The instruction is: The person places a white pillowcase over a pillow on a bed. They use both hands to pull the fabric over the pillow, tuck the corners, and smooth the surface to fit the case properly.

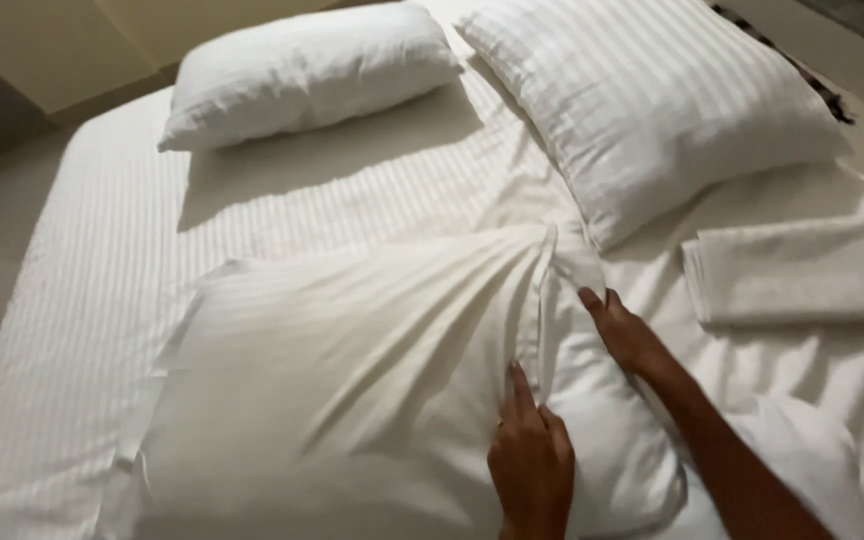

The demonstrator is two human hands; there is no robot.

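The left hand (530, 462) lay nearest, at the bottom edge where its wrist was cut off, fingers pressed on the white pillowcase (352, 370) beside a raised fold; whether it pinched the cloth I could not tell. The right hand (624, 333) reached in just beyond it, its fingertips pushed under the fold's edge, so its grasp was hidden too. The pillowcase covered a large pillow lying across the near part of the bed, its lower edge out of the frame. To the right, a folded white towel (802, 275) lay on the striped sheet (102, 300), cut off by the frame. Farther away, a striped pillow (642, 100) and a plain white pillow (302, 72) rested at the head of the bed.
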